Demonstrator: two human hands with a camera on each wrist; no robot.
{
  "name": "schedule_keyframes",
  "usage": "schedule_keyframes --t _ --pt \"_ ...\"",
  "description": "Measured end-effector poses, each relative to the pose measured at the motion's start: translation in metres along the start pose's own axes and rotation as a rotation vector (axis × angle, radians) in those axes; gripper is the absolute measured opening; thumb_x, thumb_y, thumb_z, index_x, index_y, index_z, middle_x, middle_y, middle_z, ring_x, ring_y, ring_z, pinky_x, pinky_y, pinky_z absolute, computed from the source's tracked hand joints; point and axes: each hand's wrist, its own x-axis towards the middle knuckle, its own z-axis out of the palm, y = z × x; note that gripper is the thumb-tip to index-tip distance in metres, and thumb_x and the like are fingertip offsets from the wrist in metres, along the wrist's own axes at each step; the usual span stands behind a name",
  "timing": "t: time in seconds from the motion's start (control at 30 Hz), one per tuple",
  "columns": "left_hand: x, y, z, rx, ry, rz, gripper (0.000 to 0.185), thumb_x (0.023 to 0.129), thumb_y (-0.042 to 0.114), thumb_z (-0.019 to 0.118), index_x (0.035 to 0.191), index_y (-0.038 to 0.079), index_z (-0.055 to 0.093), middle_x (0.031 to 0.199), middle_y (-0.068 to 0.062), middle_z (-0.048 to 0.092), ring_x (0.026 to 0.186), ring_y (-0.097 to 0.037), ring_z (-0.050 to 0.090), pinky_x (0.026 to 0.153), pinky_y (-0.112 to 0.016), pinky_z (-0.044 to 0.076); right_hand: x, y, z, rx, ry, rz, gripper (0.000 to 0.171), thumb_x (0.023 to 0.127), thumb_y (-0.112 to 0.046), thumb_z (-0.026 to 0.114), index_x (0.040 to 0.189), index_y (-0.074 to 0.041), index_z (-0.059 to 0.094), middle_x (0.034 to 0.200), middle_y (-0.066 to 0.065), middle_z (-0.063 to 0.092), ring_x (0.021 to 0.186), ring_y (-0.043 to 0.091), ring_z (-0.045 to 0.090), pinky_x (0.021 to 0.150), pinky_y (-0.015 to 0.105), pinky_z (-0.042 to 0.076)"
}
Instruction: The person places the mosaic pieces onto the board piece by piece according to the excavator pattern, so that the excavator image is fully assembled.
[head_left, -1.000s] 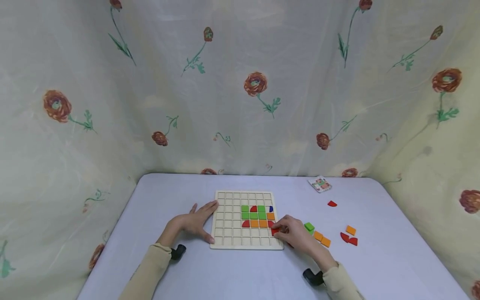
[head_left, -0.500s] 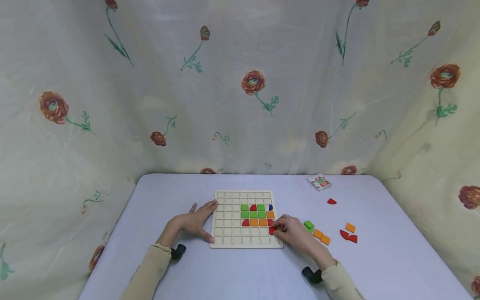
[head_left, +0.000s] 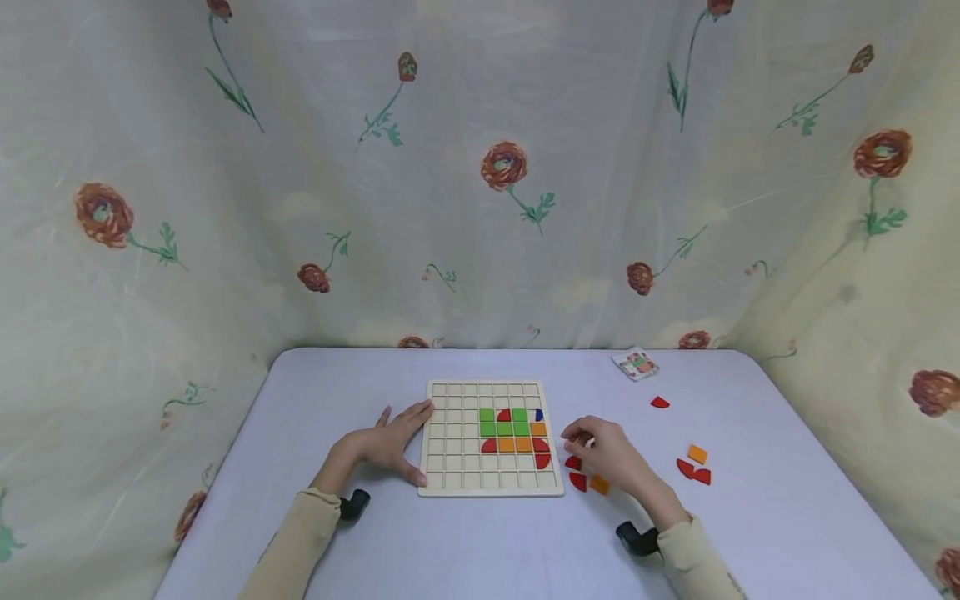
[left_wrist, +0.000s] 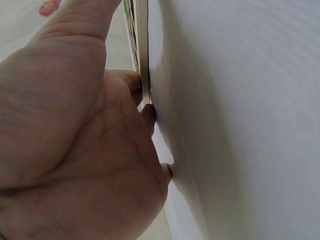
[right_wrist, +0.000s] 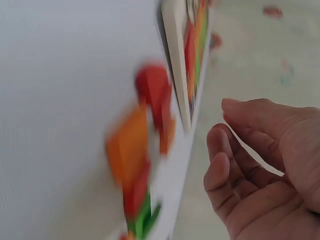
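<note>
Board (head_left: 451,432) lies flat on the surface (head_left: 465,550), left hand (head_left: 386,443) against its left edge, fingers spread, and over on the right the right hand (head_left: 609,454) hovers, thumb and fingertips apart, nothing visibly gripped! Watch those crowded loose pieces (head_left: 573,463): a low sweep could scatter the near red quarter-piece (head_left: 578,482) and orange tile (head_left: 600,485), and a left-hand shove could jog the seated red piece (head_left: 542,461) loose.

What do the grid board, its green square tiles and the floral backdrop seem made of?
Grid board: probably wood, matte, from its pale edge.
Green square tiles: smooth-looking painted wood or plastic; even colour settles neither.
Floral backdrop: perhaps fabric or plastic, faintly shiny, from pale creases.
</note>
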Motion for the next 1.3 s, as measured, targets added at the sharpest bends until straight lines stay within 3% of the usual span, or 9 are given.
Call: schedule_keyframes --t 0.1,0.27,0.5,0.63,0.8,0.93,1.1,1.3 --pt "-0.001 0.001 -0.001 0.006 -0.004 0.0 0.13 0.062 0.068 0.078 0.157 0.014 0.007 0.165 -0.002 0.001 0.152 -0.024 0.0 0.118 -0.059 -0.005 0.003 0.02 -0.024 -0.001 0.029 0.015 0.021 0.089 -0.016 0.069 0.109 -0.009 0.067 0.099 0.003 0.065 0.086 0.017 0.055 0.067 0.021 0.051" --pt "-0.004 0.001 -0.002 0.003 0.001 -0.008 0.129 0.063 0.067 0.078 0.157 0.013 0.007 0.165 -0.003 0.001 0.152 -0.026 0.001 0.118 -0.059 -0.005 0.009 0.062 -0.064 -0.093 0.067 0.017 0.028 0.089 -0.015 0.067 0.113 0.0 0.065 0.104 0.013 0.066 0.088 0.021 0.056 0.072 0.028 0.052" --pt "-0.01 -0.005 -0.001 0.006 0.016 -0.021 0.13 0.063 0.067 0.078 0.156 0.012 0.008 0.164 -0.006 0.002 0.151 -0.027 0.003 0.118 -0.061 -0.003 0.0 0.105 -0.102 -0.172 -0.045 0.174 0.041 0.087 -0.016 0.066 0.12 0.006 0.057 0.113 0.025 0.059 0.092 0.031 0.056 0.08 0.044 0.054" --pt "-0.014 -0.006 -0.002 -0.01 0.026 -0.029 0.129 0.063 0.065 0.079 0.156 0.011 0.009 0.164 -0.006 0.004 0.151 -0.028 0.003 0.118 -0.061 -0.003 -0.007 0.119 -0.11 -0.192 -0.092 0.235 0.042 0.085 -0.016 0.067 0.116 0.009 0.056 0.107 0.026 0.059 0.089 0.03 0.055 0.081 0.046 0.052" --pt "-0.014 -0.004 -0.002 -0.017 0.036 -0.016 0.127 0.064 0.062 0.08 0.156 0.01 0.01 0.164 -0.007 0.005 0.151 -0.029 0.004 0.117 -0.062 -0.002 -0.014 0.126 -0.113 -0.178 -0.076 0.254 0.033 0.083 -0.013 0.069 0.107 0.006 0.059 0.094 0.016 0.062 0.078 0.022 0.056 0.071 0.035 0.051" --pt "-0.012 -0.001 -0.001 -0.023 0.031 -0.002 0.127 0.065 0.062 0.08 0.156 0.009 0.01 0.164 -0.008 0.005 0.151 -0.029 0.003 0.117 -0.063 -0.002 -0.021 0.13 -0.113 -0.165 -0.067 0.275 0.031 0.085 -0.019 0.072 0.105 0.002 0.062 0.093 0.011 0.063 0.077 0.02 0.055 0.068 0.031 0.052" --pt "-0.007 0.003 -0.001 -0.014 0.021 0.006 0.127 0.064 0.063 0.08 0.156 0.01 0.01 0.164 -0.007 0.004 0.151 -0.028 0.003 0.117 -0.062 -0.003 -0.031 0.137 -0.111 -0.158 -0.04 0.245 0.033 0.083 -0.026 0.076 0.104 -0.002 0.067 0.096 0.009 0.065 0.081 0.02 0.056 0.068 0.03 0.054" --pt "-0.002 0.008 0.0 0.0 0.005 0.013 0.126 0.065 0.063 0.079 0.156 0.01 0.009 0.164 -0.006 0.003 0.151 -0.028 0.002 0.117 -0.062 -0.003 -0.038 0.148 -0.108 -0.162 -0.01 0.199 0.027 0.083 -0.014 0.073 0.105 0.002 0.068 0.091 0.01 0.066 0.078 0.019 0.056 0.064 0.026 0.052"
